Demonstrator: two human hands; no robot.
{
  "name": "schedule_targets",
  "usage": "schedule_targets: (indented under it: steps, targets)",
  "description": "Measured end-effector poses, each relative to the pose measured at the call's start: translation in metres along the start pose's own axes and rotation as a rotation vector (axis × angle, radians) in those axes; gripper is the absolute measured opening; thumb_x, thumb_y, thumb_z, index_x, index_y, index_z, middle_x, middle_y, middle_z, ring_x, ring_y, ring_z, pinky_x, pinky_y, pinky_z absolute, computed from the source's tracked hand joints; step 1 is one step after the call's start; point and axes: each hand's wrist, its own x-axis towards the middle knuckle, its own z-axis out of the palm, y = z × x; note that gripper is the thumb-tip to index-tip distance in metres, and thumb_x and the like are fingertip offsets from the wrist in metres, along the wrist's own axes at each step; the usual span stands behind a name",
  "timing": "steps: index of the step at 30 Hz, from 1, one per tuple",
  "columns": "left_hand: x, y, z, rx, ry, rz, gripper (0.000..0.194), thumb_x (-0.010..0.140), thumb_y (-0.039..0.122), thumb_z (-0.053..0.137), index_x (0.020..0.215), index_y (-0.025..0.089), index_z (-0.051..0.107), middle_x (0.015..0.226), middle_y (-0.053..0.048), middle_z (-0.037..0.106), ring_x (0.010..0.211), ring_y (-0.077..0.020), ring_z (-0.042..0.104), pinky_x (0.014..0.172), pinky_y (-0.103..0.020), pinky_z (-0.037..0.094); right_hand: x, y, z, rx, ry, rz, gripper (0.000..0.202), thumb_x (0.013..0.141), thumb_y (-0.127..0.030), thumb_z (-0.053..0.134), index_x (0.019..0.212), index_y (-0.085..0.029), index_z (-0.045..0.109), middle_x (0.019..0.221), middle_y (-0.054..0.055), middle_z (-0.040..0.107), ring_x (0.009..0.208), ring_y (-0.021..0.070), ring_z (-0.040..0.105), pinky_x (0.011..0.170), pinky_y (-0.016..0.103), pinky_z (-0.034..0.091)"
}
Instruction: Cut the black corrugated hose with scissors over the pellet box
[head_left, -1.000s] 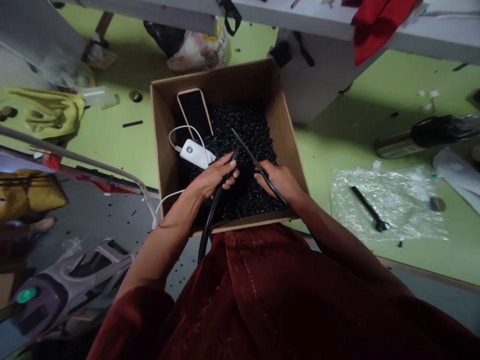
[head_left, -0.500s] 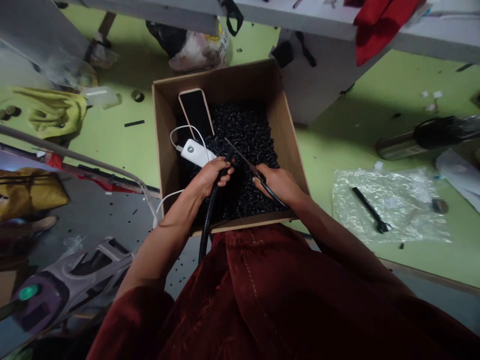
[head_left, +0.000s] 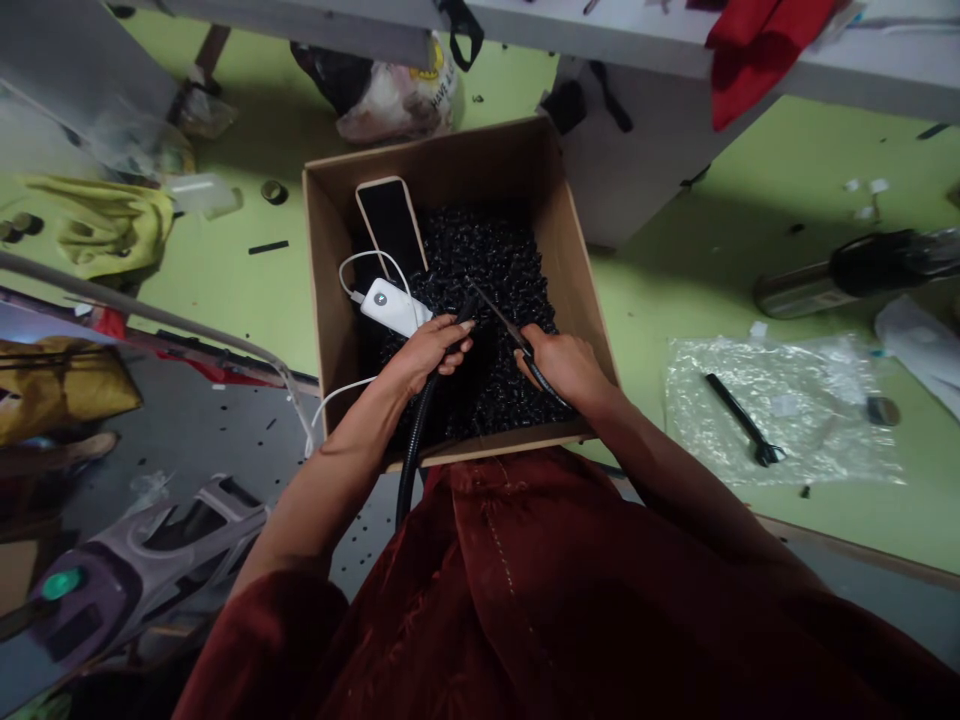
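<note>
Over the cardboard box (head_left: pixel 591 290) my left hand (head_left: pixel 437 350) is closed around a black ribbed tube (head_left: pixel 417 440), which runs down over the box's near edge. The tube's upper end sticks out past my fingers. My right hand (head_left: pixel 559 365) grips a pair of scissors (head_left: pixel 504 322), their blades pointing up and left, a little apart from the tube's end. Many small black pieces (head_left: pixel 487 255) fill the box beneath both hands. A white power bank (head_left: pixel 394 306) with a cable lies beside my left hand, and a phone (head_left: pixel 393 222) leans behind it.
On the right, a clear plastic bag (head_left: pixel 690 430) lies with a black strip (head_left: pixel 739 412) on it, near a steel flask (head_left: pixel 795 287). A yellow cloth (head_left: pixel 112 225) and a tape roll (head_left: pixel 274 191) are on the left. A ledge (head_left: pixel 645 50) crosses the far side.
My right hand and the scissors have shifted slightly right and down, the blade tips now right of the tube's end. My left hand has moved slightly right, still holding the tube.
</note>
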Motion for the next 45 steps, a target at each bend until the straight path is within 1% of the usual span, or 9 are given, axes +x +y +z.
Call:
schedule_targets:
  steps: [6,12,18,23,29,34,39,43,45]
  targets:
    - [0.0003,-0.0012,-0.0009,-0.008,-0.049,0.016,0.017,0.090,0.031,0.050,0.084,0.015,0.051,0.061,0.003,0.048,0.037,-0.0012,0.033,0.032,-0.013,0.018,-0.0022,-0.0007,0.0023,0.047,0.029,-0.129,0.030,0.091,-0.036,0.036,0.112,-0.021,0.053,0.093,0.009,0.071,0.078,0.0244,0.066,0.062,0.030,0.037]
    - [0.0004,-0.0040,0.0030,0.057,-0.008,0.008,0.014,0.087,0.026,0.054,0.080,0.014,0.053,0.064,0.002,0.051,0.037,-0.0009,0.035,0.032,-0.013,0.020,-0.0015,0.0005,0.0023,0.042,0.090,-0.038,0.031,0.092,-0.037,0.036,0.111,-0.020,0.052,0.096,0.010,0.070,0.077,0.0238,0.065,0.060,0.029,0.034]
    - [-0.0001,-0.0048,0.0057,0.132,-0.023,0.001,0.016,0.089,0.022,0.050,0.075,0.013,0.052,0.062,0.002,0.049,0.036,-0.0006,0.034,0.031,-0.013,0.020,-0.0046,-0.0023,0.0007,0.052,0.051,-0.192,0.033,0.092,-0.044,0.039,0.110,-0.020,0.053,0.099,0.009,0.070,0.081,0.0233,0.064,0.060,0.029,0.032]
    - [-0.0001,-0.0054,0.0076,0.194,0.012,-0.003,0.014,0.089,0.017,0.047,0.077,0.013,0.052,0.061,0.003,0.048,0.035,-0.0009,0.034,0.031,-0.014,0.020,-0.0046,-0.0030,0.0019,0.060,0.090,-0.255,0.040,0.092,-0.051,0.036,0.109,-0.019,0.053,0.101,0.009,0.069,0.080,0.0218,0.063,0.060,0.028,0.031]
    - [-0.0029,-0.0052,0.0066,0.213,-0.081,-0.010,0.018,0.088,0.028,0.053,0.076,0.016,0.050,0.057,0.004,0.046,0.035,-0.0016,0.035,0.032,-0.014,0.019,-0.0044,-0.0014,0.0006,0.041,0.120,-0.076,0.045,0.094,-0.053,0.031,0.109,-0.017,0.053,0.090,0.011,0.070,0.073,0.0224,0.064,0.058,0.028,0.030]
    - [-0.0014,-0.0054,0.0051,0.227,-0.033,-0.003,0.019,0.089,0.032,0.052,0.080,0.015,0.054,0.054,0.005,0.044,0.034,-0.0019,0.034,0.031,-0.014,0.018,-0.0079,-0.0041,0.0029,0.058,0.055,-0.290,0.042,0.092,-0.053,0.036,0.108,-0.018,0.054,0.097,0.010,0.070,0.077,0.0222,0.064,0.060,0.028,0.031]
    - [-0.0008,-0.0059,0.0061,0.224,-0.046,-0.001,0.018,0.087,0.027,0.054,0.074,0.016,0.047,0.057,0.004,0.047,0.035,-0.0017,0.035,0.031,-0.014,0.020,-0.0051,-0.0009,0.0036,0.058,0.129,-0.099,0.044,0.094,-0.052,0.031,0.109,-0.017,0.053,0.089,0.011,0.070,0.072,0.0225,0.064,0.057,0.028,0.030]
    - [-0.0033,-0.0034,0.0073,0.186,-0.063,-0.012,0.015,0.089,0.026,0.050,0.078,0.016,0.048,0.057,0.004,0.046,0.035,-0.0017,0.034,0.031,-0.014,0.019,-0.0050,-0.0008,0.0024,0.088,0.082,-0.202,0.042,0.093,-0.052,0.034,0.110,-0.018,0.052,0.098,0.011,0.070,0.080,0.0234,0.065,0.059,0.028,0.033]
    - [-0.0042,-0.0021,0.0072,0.165,-0.065,-0.026,0.014,0.089,0.027,0.051,0.081,0.015,0.051,0.057,0.004,0.045,0.034,-0.0017,0.033,0.031,-0.014,0.018,-0.0044,-0.0011,0.0019,0.068,0.045,-0.171,0.042,0.093,-0.052,0.033,0.109,-0.018,0.053,0.095,0.012,0.070,0.078,0.0242,0.065,0.060,0.028,0.034]
